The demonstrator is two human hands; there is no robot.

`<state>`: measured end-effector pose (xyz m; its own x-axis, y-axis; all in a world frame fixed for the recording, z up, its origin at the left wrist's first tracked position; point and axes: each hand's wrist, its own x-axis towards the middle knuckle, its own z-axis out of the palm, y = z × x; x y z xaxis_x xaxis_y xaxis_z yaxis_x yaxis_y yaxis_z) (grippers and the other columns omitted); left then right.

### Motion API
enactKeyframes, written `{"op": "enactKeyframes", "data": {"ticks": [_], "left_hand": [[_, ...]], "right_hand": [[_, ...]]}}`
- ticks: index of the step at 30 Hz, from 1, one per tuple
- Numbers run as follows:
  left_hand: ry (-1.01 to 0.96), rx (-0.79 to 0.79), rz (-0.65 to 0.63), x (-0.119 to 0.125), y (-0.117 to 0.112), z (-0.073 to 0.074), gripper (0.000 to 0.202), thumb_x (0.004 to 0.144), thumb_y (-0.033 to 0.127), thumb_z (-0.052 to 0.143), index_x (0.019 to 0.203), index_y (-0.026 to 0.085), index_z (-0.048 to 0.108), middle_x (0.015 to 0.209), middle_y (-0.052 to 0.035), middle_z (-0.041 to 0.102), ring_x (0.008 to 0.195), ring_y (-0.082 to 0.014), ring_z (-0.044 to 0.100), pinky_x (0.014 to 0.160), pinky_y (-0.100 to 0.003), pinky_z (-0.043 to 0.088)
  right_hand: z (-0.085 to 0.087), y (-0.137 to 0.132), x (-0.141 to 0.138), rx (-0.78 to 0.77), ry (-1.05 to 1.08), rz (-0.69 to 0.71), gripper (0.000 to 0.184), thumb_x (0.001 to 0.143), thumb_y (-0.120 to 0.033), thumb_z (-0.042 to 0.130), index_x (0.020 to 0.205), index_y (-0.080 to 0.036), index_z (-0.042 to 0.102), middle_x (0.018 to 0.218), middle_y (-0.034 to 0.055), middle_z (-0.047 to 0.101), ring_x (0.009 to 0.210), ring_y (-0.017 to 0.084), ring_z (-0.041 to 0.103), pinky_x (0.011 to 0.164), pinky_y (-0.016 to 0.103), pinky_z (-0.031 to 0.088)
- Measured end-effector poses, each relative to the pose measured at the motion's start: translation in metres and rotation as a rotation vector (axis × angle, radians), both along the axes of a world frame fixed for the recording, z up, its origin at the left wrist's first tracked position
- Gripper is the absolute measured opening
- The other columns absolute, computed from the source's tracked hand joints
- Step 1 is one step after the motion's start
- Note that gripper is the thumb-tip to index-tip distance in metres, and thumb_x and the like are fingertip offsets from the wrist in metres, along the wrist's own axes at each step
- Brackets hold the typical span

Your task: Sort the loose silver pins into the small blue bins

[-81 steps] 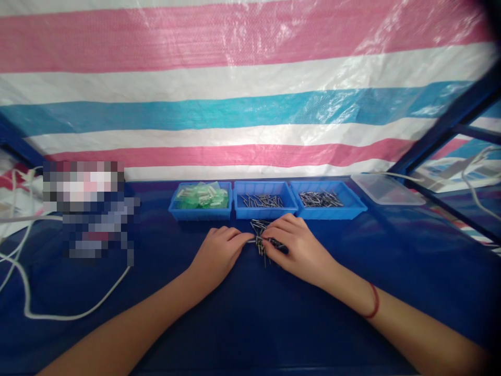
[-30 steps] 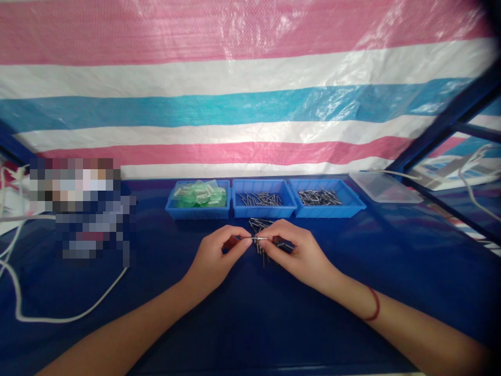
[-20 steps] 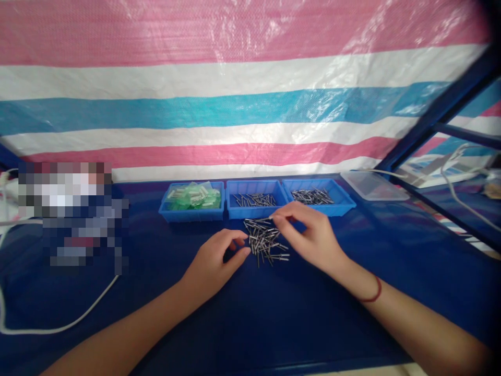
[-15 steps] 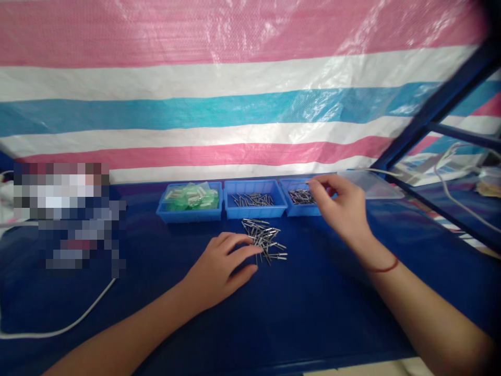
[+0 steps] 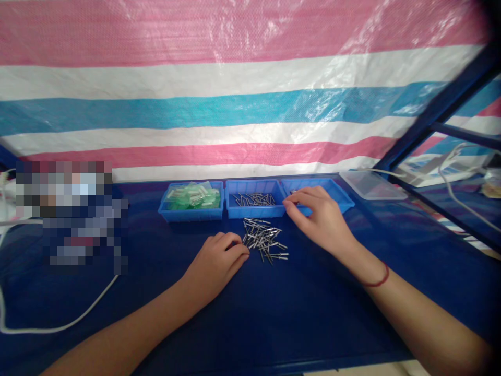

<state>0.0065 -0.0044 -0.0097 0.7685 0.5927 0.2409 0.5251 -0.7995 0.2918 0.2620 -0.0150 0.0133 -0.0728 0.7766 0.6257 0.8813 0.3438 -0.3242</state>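
Right hand [image 5: 323, 216] shifted left, right bin [image 5: 337, 192] partly hidden

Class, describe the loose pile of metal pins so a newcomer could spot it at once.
On the dark blue table stand three blue bins. In front of the middle bin, beside the left hand, lies the pile of metal pins. Unlike that bin's pins, these lie on the table.

Both hands [image 5: 218, 261] are near loose metal pins [image 5: 262, 237].
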Motion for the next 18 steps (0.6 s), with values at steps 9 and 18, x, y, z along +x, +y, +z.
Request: {"op": "enactKeyframes", "data": {"ticks": [9, 18], "left_hand": [[-0.137, -0.048, 0.050, -0.003, 0.007, -0.009, 0.021, 0.094, 0.017, 0.046, 0.109, 0.017, 0.061, 0.100, -0.0062, 0.065, 0.091, -0.0182, 0.061, 0.083, -0.031, 0.049], [-0.415, -0.291, 0.111, 0.002, 0.004, 0.002, 0.016, 0.089, 0.022, 0.056, 0.101, 0.019, 0.066, 0.095, -0.0033, 0.067, 0.086, -0.0152, 0.063, 0.079, -0.026, 0.050]], "right_hand": [[-0.022, -0.014, -0.045, -0.219, -0.087, 0.363, 0.013, 0.088, -0.023, 0.054, 0.085, -0.019, 0.066, 0.081, 0.0063, 0.066, 0.078, 0.020, 0.056, 0.075, 0.037, 0.044], [-0.019, -0.020, -0.054, -0.331, 0.289, 0.332, 0.002, 0.082, -0.022, 0.062, 0.083, -0.020, 0.063, 0.077, 0.0014, 0.066, 0.074, 0.016, 0.058, 0.069, 0.030, 0.045]]}}
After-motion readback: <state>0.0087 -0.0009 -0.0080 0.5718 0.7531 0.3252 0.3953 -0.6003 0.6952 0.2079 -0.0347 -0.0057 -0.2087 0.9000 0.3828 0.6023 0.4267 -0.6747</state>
